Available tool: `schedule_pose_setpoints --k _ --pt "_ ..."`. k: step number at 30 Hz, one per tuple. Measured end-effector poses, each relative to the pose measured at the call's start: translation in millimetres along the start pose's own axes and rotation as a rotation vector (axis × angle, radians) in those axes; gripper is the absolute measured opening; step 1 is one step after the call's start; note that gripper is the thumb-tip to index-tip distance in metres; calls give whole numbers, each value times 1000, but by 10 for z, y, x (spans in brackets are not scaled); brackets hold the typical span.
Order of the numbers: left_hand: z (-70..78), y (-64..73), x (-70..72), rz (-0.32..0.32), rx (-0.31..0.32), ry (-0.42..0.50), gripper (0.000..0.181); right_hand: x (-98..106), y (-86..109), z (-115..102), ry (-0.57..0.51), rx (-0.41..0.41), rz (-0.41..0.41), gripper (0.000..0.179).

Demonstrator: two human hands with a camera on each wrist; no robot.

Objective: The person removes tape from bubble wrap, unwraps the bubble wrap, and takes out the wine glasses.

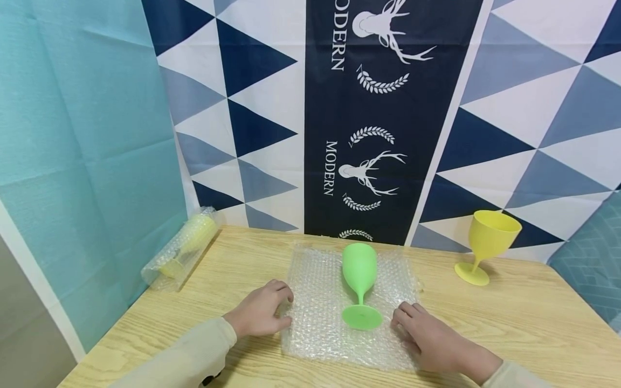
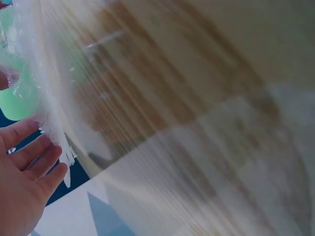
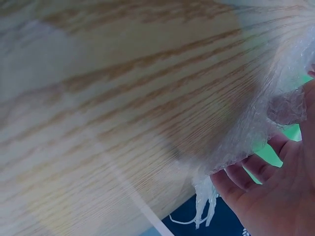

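A sheet of clear bubble wrap (image 1: 317,323) lies flat on the table. On it lies a green plastic goblet (image 1: 360,265), its bowl pointing away and its round foot towards me. My left hand (image 1: 263,308) is at the wrap's left edge, fingers loosely bent and thumb apart. In the left wrist view its fingers (image 2: 37,160) touch the wrap's edge. My right hand (image 1: 429,338) rests at the right edge, fingertips on the wrap and thumb hidden from above. The right wrist view shows spread fingers (image 3: 253,172) and the thumb tip (image 3: 287,105) behind the clear film.
A yellow goblet (image 1: 492,237) stands upright at the back right of the wooden table (image 1: 529,318). Another yellow goblet (image 1: 196,234), rolled in bubble wrap, lies at the left edge. Patterned fabric (image 1: 262,118) hangs behind the table; a teal cloth (image 1: 92,161) hangs on the left.
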State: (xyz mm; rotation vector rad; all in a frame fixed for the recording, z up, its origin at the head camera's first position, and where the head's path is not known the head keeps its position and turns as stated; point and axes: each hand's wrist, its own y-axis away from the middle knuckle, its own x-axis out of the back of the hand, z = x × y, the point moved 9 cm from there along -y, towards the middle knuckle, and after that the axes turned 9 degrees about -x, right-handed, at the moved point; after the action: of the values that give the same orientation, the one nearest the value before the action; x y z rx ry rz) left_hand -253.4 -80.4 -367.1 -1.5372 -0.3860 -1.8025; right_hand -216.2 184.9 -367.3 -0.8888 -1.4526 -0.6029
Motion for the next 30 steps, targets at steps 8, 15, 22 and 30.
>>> schedule_pose_setpoints --k 8,15,22,30 --pt "-1 10 -33 -58 -54 -86 34 9 -8 -17 0 18 24 30" --pt "83 -11 -41 -97 -143 -233 32 2 -2 -5 -5 21 33 30" --pt "262 -58 -79 -75 -219 -319 29 78 14 -42 41 69 133 37" --pt "353 -18 -160 -124 -200 -293 29 49 -10 -57 27 53 89 37"
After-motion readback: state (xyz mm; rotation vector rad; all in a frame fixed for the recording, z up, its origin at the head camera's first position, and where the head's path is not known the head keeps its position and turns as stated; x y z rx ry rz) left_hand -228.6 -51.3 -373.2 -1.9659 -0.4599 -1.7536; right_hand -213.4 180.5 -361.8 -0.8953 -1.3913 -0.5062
